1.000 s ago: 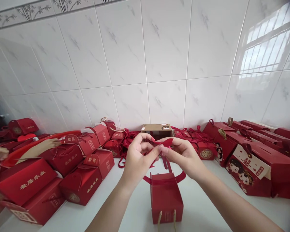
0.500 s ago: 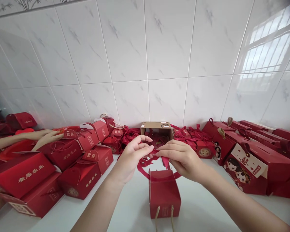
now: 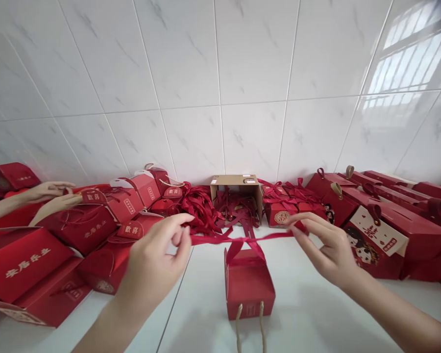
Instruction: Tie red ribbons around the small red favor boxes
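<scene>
A small red gift box [image 3: 249, 289] with cord handles stands upright on the white table in front of me. Above its top runs a dark red ribbon [image 3: 220, 240], stretched taut sideways with a knot or crossing in the middle. My left hand [image 3: 161, 255] pinches the ribbon's left end. At the other end, the fingers of my right hand [image 3: 321, 245] are closed on the ribbon. Two loops slope from the middle down to the box top.
Behind the box stands an open cardboard carton [image 3: 235, 180] holding dark red pieces, beside a heap of red ribbons [image 3: 202, 208]. Ribboned boxes [image 3: 279, 215] and larger bags [image 3: 378, 230] line the right. Red boxes [image 3: 25, 264] crowd the left, near another person's hands [image 3: 51, 196].
My hands have moved apart from close together above the box, pulling the ribbon out to both sides. The view has tilted slightly downward.
</scene>
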A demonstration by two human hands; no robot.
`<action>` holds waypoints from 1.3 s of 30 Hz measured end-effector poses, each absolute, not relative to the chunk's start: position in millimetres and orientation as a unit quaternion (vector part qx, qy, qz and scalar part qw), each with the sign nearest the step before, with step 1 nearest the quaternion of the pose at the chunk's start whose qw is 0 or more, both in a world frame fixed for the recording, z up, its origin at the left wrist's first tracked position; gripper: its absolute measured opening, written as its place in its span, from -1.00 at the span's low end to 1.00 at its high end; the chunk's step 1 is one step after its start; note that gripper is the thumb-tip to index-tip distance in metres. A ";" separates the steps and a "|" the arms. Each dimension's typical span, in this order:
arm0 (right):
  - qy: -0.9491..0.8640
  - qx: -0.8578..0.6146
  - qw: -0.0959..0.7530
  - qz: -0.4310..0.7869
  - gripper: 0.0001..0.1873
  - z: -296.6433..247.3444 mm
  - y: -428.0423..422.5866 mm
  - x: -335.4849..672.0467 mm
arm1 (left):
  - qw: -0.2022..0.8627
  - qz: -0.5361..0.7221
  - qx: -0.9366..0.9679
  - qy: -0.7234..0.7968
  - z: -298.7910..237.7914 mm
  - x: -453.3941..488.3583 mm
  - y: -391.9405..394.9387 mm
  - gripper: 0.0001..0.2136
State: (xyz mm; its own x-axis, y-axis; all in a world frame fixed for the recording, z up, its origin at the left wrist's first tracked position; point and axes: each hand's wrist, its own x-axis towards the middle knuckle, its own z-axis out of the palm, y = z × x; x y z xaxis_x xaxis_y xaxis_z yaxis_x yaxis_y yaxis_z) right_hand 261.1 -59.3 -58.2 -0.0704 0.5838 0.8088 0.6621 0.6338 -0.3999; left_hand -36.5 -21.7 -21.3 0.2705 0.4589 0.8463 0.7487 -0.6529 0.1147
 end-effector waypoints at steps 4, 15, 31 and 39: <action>-0.735 -0.572 0.362 -0.023 -0.72 -83.5 -72.8 303.2 | 0.114 -0.346 -0.805 -0.467 -49.8 -76.4 -15.8 -0.81; -0.679 -0.708 0.176 0.082 -0.72 -160.4 -68.0 337.4 | -0.060 -0.159 -0.822 -0.544 -131.6 -108.8 -13.7 -0.76; -0.877 -0.352 0.285 0.162 -0.29 -94.6 -44.2 237.6 | -0.249 -0.289 -0.814 -0.438 -81.2 -2.3 -20.2 -0.94; -0.873 -0.331 0.282 0.219 -0.34 -80.6 -41.2 228.6 | -0.315 -0.239 -0.807 -0.438 -78.8 6.9 -14.0 -0.91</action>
